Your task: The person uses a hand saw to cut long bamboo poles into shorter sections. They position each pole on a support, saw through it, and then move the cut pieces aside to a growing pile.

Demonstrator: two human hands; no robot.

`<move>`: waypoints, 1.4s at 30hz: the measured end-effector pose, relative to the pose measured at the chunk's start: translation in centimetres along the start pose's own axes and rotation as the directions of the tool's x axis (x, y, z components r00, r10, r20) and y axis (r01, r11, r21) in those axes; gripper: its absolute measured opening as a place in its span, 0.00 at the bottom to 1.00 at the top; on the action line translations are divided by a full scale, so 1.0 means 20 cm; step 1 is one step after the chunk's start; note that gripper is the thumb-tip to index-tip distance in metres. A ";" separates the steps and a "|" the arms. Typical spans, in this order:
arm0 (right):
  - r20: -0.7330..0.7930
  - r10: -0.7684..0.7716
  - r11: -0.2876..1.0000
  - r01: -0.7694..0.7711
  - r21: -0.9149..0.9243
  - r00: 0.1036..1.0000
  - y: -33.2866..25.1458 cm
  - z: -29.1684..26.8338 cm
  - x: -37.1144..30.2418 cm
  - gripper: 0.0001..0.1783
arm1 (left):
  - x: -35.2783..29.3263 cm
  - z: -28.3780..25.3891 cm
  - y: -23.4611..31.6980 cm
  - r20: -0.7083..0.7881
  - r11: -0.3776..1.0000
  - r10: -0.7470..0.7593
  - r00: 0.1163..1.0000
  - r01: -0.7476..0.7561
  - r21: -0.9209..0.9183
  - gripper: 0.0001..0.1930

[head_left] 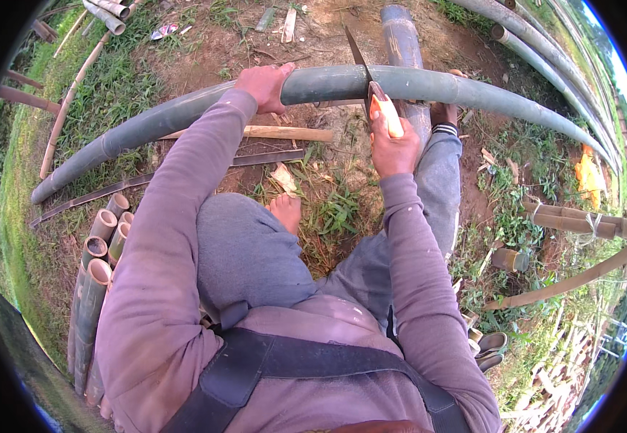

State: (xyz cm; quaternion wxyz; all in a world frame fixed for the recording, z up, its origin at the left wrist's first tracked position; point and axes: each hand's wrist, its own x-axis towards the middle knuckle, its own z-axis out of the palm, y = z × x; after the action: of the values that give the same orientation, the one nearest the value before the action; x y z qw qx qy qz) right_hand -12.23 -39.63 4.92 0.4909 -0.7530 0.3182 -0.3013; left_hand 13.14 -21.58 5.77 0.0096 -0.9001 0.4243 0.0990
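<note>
A long green bamboo pole (328, 84) lies across in front of me, curved by the lens. My left hand (263, 85) is wrapped over it, left of the middle. In my right hand (394, 148) is the orange and pale handle of a handsaw (357, 52), with my fingers closed round it. The blade stands across the pole and touches it; whether it has cut in is too small to tell. Under the pole runs a thicker grey bamboo log (403, 43), pointing away from me. My right foot (443, 113) is by this log, partly hidden behind the pole.
Several cut bamboo pieces (98, 273) stand bundled at my left. A split bamboo strip (277, 133) and a dark flat strip (255, 158) lie beyond my bare left foot (285, 213). Long poles (544, 68) lie far right, near a yellow-orange sheet (588, 177) and tied bamboo (573, 222).
</note>
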 end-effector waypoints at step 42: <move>-0.025 -0.025 0.988 0.020 -0.156 0.999 -0.21 -0.13 -0.22 0.14 | -0.10 -0.07 0.06 0.008 0.988 -0.084 0.996 0.083 0.129 0.55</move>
State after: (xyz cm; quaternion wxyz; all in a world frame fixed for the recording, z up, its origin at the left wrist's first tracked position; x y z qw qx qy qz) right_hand -16.20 -36.38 9.06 0.4228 -0.7884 0.3389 -0.2912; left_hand 11.18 -21.01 7.51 0.0745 -0.9139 0.3916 0.0771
